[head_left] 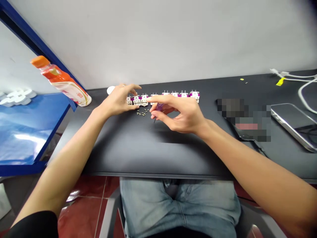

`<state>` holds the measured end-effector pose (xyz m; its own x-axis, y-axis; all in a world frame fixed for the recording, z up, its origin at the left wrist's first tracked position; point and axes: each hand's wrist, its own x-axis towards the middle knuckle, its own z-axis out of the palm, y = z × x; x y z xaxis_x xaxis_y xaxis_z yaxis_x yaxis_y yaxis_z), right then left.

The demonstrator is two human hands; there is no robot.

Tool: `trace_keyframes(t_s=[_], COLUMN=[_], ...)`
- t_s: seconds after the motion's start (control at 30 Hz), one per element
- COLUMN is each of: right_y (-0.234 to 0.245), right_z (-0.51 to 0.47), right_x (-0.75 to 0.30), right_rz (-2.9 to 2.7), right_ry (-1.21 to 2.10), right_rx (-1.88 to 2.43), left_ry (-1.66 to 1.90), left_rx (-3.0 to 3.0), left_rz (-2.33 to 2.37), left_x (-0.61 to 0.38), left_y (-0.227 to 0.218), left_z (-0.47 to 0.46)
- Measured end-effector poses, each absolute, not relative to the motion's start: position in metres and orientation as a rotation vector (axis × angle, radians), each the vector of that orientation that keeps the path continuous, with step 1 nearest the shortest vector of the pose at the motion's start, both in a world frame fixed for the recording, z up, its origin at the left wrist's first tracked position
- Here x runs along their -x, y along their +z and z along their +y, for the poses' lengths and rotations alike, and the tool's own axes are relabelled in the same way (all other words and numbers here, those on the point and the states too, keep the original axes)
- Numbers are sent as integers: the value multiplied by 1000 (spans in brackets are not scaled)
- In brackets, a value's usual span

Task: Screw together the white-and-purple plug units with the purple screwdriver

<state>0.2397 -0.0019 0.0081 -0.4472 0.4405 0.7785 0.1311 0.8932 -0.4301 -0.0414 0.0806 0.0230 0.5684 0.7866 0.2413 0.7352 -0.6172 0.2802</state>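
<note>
A row of white-and-purple plugs [144, 100] with upright metal pins stands along the back of the black table. My left hand [119, 100] is at the row's left end, its thumb along the front edge of a plug [136, 100] and its fingers behind it. Closed around a small screwdriver with a purple handle [159, 107], my right hand [182, 114] hovers just in front of the row. The screwdriver's thin dark shaft points down, and its index finger stretches left over the plugs, hiding part of them. Several small brass-coloured screws [141, 113] lie loose between my hands.
An orange-capped bottle [65, 84] stands at the left, beside a blue surface [27, 132] holding white scalloped pieces [18, 97]. To the right lie a blurred-out dark object [244, 120], a clear case [294, 125] and a white cable [303, 94]. A wall [173, 39] rises behind the table [153, 155].
</note>
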Motion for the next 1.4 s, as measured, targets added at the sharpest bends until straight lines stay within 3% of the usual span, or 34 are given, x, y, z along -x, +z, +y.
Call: trace_keyframes(t_s=[0.33, 0.57, 0.73, 0.93, 1.17, 1.4], right_y=[3, -5, -12, -15, -16, -9], right_z=[3, 5, 6, 8, 10, 7], right_x=[-237, -233, -231, -229, -230, -231], right_rz=[-1917, -1843, -1895, -1912, -1926, -1847], right_ry=[256, 360, 410, 419, 420, 404], right_rx=[506, 558, 582, 563, 564, 586], left_ry=[568, 268, 444, 419, 480, 767], left_rx=[-2685, -2601, -2615, -2556, -2447, -2203], left_rz=[1261, 1291, 1249, 1090, 1129, 1317], left_x=[45, 45, 57, 71, 52, 19], left_y=[64, 33, 20, 19, 11, -1], left_z=[15, -40, -49, -45, -48, -53])
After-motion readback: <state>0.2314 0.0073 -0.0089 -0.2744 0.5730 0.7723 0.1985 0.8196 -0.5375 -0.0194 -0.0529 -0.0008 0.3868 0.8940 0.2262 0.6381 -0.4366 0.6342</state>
